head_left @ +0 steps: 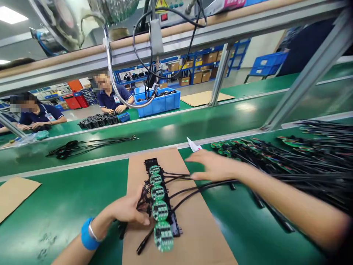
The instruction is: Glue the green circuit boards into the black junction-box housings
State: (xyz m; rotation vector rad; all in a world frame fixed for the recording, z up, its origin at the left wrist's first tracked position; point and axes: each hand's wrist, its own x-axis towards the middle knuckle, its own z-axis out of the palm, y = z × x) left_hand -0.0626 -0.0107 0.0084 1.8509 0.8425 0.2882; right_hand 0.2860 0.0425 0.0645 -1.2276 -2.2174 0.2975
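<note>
Five round green circuit boards (158,192) sit in a row along a narrow black holder (175,224), with black cables (182,192) running out from its sides. The holder rests on a brown cardboard sheet (204,235). At its left edge is my left hand (128,208), thumb and forefinger apart around black wires beside the boards; its other fingers are partly hidden. My right hand (206,165), slightly blurred, reaches over the cables to the right of the holder. Its fingers are stretched apart and nothing shows in them.
Many black cables with green boards (256,154) lie heaped at right. A white tube (193,144) lies behind the cardboard. More cables (82,145) lie beyond the ledge. Overhead runs a metal rail (82,57) with a hanging flexible hose (113,79). Two co-workers sit opposite, near a blue bin (158,106).
</note>
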